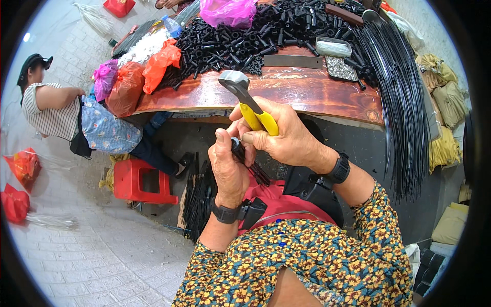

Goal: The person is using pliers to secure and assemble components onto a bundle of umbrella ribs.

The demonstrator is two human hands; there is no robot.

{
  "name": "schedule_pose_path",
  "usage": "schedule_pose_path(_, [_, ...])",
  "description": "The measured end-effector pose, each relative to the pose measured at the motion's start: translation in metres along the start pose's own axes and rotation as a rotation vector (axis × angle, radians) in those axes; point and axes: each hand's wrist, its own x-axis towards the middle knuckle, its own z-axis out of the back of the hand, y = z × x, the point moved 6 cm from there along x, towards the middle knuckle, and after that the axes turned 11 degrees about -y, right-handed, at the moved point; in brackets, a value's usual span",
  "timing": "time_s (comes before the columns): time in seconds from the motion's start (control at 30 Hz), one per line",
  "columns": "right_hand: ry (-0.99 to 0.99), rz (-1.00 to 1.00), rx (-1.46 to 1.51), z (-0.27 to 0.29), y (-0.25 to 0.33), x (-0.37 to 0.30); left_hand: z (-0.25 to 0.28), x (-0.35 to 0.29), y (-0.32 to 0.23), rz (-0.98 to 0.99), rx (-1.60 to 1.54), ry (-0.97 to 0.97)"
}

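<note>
My right hand (289,135) grips end-cutting pincers (249,104) by the yellow handles, with the broad metal head pointing up and to the left. Just below, my left hand (228,166) is closed around a short black tube (237,147) whose open end faces up. Dark slender lengths (260,175) stick out beneath the tube toward my lap; whether they are joined to it I cannot tell. My right thumb and fingertips meet close to the tube's upper end, and anything pinched there is too small to make out. Both hands are held above my lap, in front of the table.
The reddish wooden table (215,96) bears a heap of black tubular parts (240,46), a flat metal bar (292,62), a tray of small metal pieces (341,69) and a clear box (333,47). Long black rods (396,102) overhang its right side. A red stool (128,181) and another person (56,110) are left.
</note>
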Motion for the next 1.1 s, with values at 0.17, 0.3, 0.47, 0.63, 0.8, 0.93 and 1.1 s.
schedule_pose_path(0.17, [-0.074,0.056,-0.107,-0.003,-0.001,-0.006,-0.004,-0.003,0.000,-0.015,-0.049,-0.079])
schedule_pose_path(0.3, [-0.233,0.586,-0.433,-0.003,0.020,-0.020,0.003,-0.007,0.002,0.102,-0.065,0.063])
schedule_pose_path(0.47, [-0.012,0.007,-0.084,0.000,0.006,0.002,0.004,0.002,0.007,0.106,-0.073,0.023])
schedule_pose_path(0.63, [0.031,0.213,-0.613,0.012,0.021,0.000,0.007,0.001,-0.007,0.058,-0.160,0.010])
schedule_pose_path(0.8, [0.080,0.402,-1.183,0.025,0.009,-0.024,0.021,0.004,-0.006,0.097,-0.147,-0.006])
schedule_pose_path(0.93, [0.134,0.375,-1.346,0.016,-0.001,-0.023,0.024,0.003,0.000,0.136,-0.049,-0.047])
schedule_pose_path(1.1, [0.119,0.391,-1.388,0.011,0.003,-0.021,0.024,0.005,-0.007,0.150,-0.046,-0.054])
